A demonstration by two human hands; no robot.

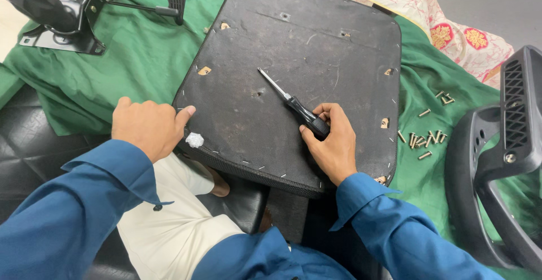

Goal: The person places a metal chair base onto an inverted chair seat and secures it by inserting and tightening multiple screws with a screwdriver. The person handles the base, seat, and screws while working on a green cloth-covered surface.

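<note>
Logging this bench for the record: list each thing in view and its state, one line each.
Seat pad: upside down on green cloth.
Screwdriver: lying on pad, handle in right hand.
Left hand: gripping pad's edge.
Screws: loose on cloth.
Tilt mechanism: detached.
Armrest frame: detached.

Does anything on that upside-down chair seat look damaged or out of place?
Yes. The seat's black underside lining is torn at several spots along its edges, baring tan material, and a white wad pokes out beside the left hand. Loose screws lie scattered on the green cloth.
</note>
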